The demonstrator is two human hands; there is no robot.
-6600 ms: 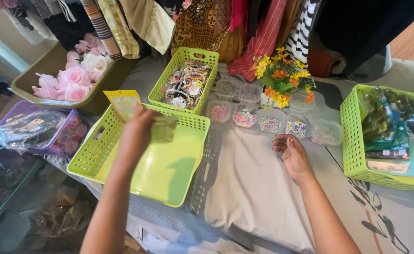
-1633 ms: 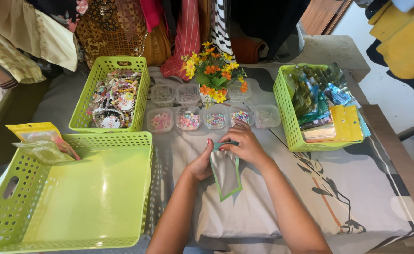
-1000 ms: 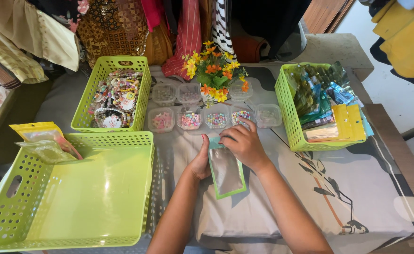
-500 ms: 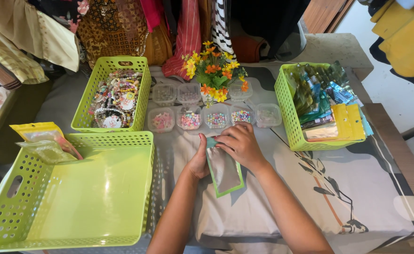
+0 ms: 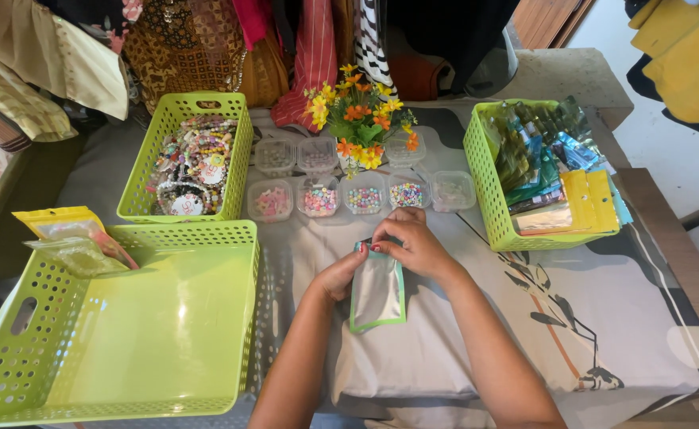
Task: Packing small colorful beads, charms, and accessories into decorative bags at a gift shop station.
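- The pouch [image 5: 377, 292], a small flat one with a green rim and a silvery face, lies on the grey cloth [image 5: 413, 357] in the middle of the table, directly under both hands.
- Its long axis runs from far to near, almost straight toward the person; the mouth is the far end, the closed bottom is the near end.
- The right hand [image 5: 417, 245] lies at the far right corner of the pouch, and its fingers are bent and pinch the top edge at the mouth.
- The left hand [image 5: 340, 276] lies along the left edge, a little nearer; its fingertips are pressed together on the same top edge, touching those of the right hand.
- Both hands are on the pouch, but the right one covers more of the mouth, so it is the nearer one to the opening.
- I cannot tell if the mouth is open or sealed, because the fingers hide it.
- The bead boxes [image 5: 365, 197] stand just beyond the fingers on the far side, and the big empty basket [image 5: 127, 334] stands to the left, apart from the pouch.
- Compared with half a second ago, the pouch and both hands are in almost the same place; only the fingers are slightly more closed over the top edge.
- Compared with the earliest frame, the left hand is no longer at the basket, and the pouch is now on the cloth.
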